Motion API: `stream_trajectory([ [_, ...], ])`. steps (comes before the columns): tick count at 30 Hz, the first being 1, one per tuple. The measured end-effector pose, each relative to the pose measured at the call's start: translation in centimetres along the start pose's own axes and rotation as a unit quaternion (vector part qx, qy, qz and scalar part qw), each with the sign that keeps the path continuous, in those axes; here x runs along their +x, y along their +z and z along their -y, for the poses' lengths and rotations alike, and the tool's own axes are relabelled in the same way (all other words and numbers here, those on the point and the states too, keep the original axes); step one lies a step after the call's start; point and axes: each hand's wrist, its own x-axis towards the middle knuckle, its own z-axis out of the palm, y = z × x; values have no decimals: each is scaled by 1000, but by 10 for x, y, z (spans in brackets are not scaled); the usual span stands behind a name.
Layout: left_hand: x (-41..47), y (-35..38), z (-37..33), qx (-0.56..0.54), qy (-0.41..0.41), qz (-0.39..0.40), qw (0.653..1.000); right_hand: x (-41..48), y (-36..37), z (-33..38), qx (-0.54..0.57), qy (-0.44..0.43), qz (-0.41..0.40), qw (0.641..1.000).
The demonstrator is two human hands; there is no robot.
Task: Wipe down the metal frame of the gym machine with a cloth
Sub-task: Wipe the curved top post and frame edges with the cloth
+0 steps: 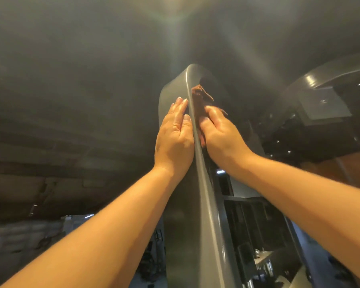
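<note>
I am looking up the grey frame point(208, 204), working near its top bend. My right hand point(220, 132) has its fingers curled round the cloth point(202, 96) and presses it against the frame's right face, with a loose corner of the cloth sticking up above my fingers. My left hand point(175, 134) lies flat on the left face, fingers straight and close together, holding nothing; I take it to be steadying me.

I judge the wiping to be midway. The cloth is on one face only, just under the bend. The long run of frame below my wrists shows no clear sign either way, perhaps because the light is dim and hazy.

I count one cloth, two hands, one upright under them, and one more curved beam point(324, 73) at the upper right.
</note>
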Motion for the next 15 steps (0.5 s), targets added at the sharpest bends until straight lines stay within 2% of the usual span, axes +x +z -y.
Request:
stream_trajectory([
  [4,-1,1,1,-12,-5,-7,1000,-60,-1,-9,-30,-110,32,993],
  [7,1,1,1,-15,-6,-15,1000,-11,-2,-6,-73,-114,32,990],
  [11,0,-1,0,-10,-6,-10,1000,62,-1,-2,-53,-18,22,998],
  [15,0,-1,2,-10,-4,-11,1000,4,-4,-13,-28,-82,41,995],
])
